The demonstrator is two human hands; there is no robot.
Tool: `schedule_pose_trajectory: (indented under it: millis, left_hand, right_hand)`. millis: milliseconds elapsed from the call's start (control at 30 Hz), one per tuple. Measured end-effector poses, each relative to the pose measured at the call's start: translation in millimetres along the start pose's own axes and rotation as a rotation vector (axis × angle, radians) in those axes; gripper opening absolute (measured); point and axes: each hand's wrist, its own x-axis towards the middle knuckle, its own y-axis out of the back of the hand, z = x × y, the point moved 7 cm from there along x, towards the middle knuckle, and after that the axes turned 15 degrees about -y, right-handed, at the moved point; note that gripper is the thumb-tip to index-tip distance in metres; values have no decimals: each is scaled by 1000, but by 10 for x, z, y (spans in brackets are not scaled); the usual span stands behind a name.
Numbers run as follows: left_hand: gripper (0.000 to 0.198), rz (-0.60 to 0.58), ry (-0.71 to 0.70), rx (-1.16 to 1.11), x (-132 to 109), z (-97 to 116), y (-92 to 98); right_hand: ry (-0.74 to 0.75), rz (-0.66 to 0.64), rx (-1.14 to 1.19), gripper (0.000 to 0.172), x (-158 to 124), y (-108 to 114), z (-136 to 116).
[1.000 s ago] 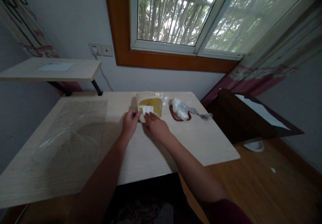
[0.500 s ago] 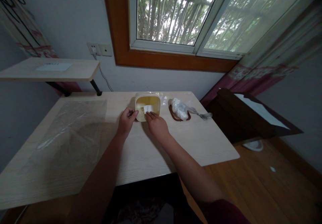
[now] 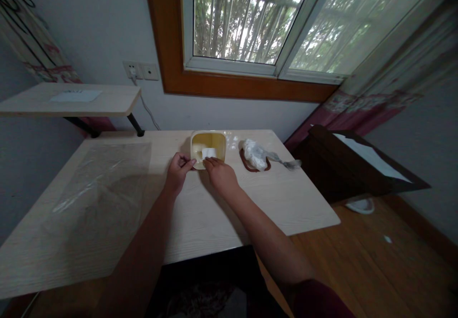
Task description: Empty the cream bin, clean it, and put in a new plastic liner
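A pale yellow, squarish plastic tub stands at the far side of the desk with its opening toward me. My left hand has its thumb and fingers closed on the tub's near left corner. Inside the tub shows a small white piece, flat like folded paper or tissue. The bent fingers of my right hand reach over the near rim and hold the lower edge of that piece; their tips are partly hidden.
Right of the tub, a knotted clear plastic bag with white contents rests on a brown ring-shaped item. A clear plastic sheet lies on the left of the desk. A raised shelf stands at the back left.
The tub has shifted slightly away and to the left, with both hands staying on it. My right fingers have moved a little left along with the white piece.
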Motion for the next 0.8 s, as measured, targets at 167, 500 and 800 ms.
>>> schedule_pose_trajectory:
  millis: [167, 500, 800]
  left_hand:
    - [35, 2, -15, -2, 0, 21, 5]
    - [33, -8, -19, -2, 0, 36, -17]
    - [33, 16, -7, 12, 0, -9, 5]
  right_hand:
    - [7, 4, 7, 40, 10, 6, -6]
    - [34, -31, 107, 45, 20, 19, 30]
    - [96, -99, 237, 41, 8, 43, 82]
